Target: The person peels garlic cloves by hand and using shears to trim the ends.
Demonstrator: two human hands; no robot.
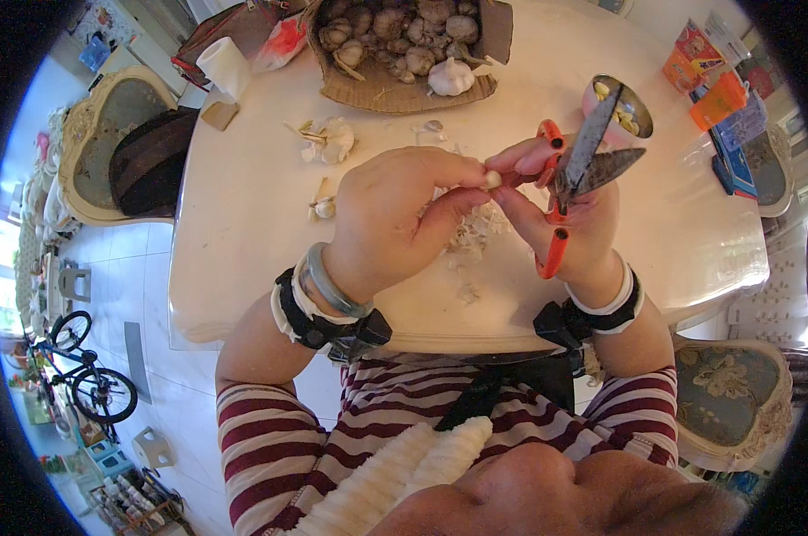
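My left hand [395, 214] pinches a small pale garlic clove [492, 179] between thumb and forefinger, held above the white table [243, 205]. My right hand [569, 228] grips orange-handled scissors [583, 165] with dark blades pointing up and right, its fingertips touching the clove too. Peeled skins [475, 237] lie on the table under both hands. A metal bowl [620, 109] with peeled cloves stands just beyond the scissor blades. A cardboard box [404, 45] of garlic bulbs sits at the far edge.
Loose garlic pieces [328, 141] and a clove [324, 207] lie left of my hands. A roll of tissue [224, 67] stands at the back left. Colourful packages [721, 98] lie at the right. Ornate chairs [123, 147] flank the table; a bicycle [87, 371] stands on the tiled floor.
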